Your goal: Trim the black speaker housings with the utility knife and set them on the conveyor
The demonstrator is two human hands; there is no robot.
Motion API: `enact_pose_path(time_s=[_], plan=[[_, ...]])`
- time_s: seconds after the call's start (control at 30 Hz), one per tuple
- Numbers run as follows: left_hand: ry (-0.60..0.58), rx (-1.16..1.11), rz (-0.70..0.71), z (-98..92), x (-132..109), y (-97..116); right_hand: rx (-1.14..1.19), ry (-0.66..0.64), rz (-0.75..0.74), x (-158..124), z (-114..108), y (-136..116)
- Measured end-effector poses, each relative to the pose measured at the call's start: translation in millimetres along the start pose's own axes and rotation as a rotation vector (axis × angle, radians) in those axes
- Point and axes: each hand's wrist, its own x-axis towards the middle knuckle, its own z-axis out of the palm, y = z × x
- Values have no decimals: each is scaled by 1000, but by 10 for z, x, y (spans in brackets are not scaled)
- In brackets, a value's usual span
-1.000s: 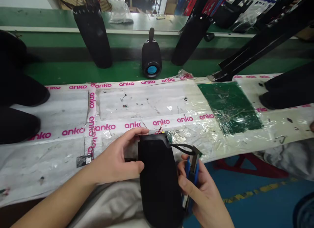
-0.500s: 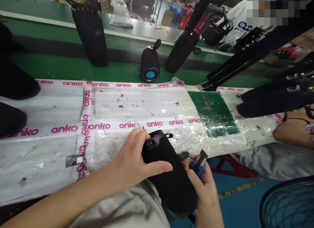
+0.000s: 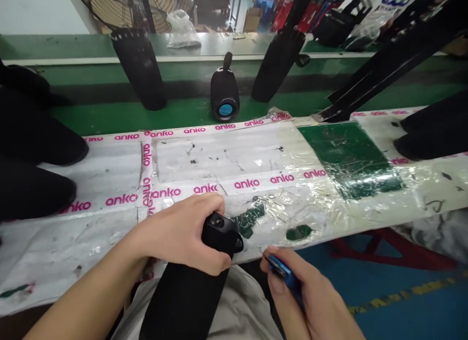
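Observation:
My left hand (image 3: 185, 235) is wrapped around the upper end of a black cylindrical portable speaker (image 3: 186, 301). The speaker slants from the bench edge down over my lap. Its end shows a dark plastic cap with a small recess and a loop at the side; my palm hides part of the body. To the right, apart from the speaker, my right hand (image 3: 310, 291) is closed on a small blue-handled tool (image 3: 287, 274). The tool's tip points toward the speaker end, and its exact kind is hard to make out.
The bench (image 3: 226, 157) is covered with taped plastic sheeting, torn in spots. Black speaker bodies lie at left (image 3: 40, 130) and right (image 3: 435, 135). A small speaker with a blue end (image 3: 224, 94) stands behind, between two upright black cylinders. A black post (image 3: 380, 72) slants at back right.
The speaker has swung so its lower end moved left over my lap, and its top end sits lower. My right hand has come away from its side, still holding the blue-handled tool.

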Motion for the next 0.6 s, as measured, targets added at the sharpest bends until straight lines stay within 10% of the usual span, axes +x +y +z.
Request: enact_pose_path(time_s=[0.2, 0.6], plan=[[-19, -275, -45, 100, 8, -91, -598, -103, -543, 354, -118, 224], [-82, -402, -66, 122, 52, -146, -647, -115, -523, 428, -25, 176]])
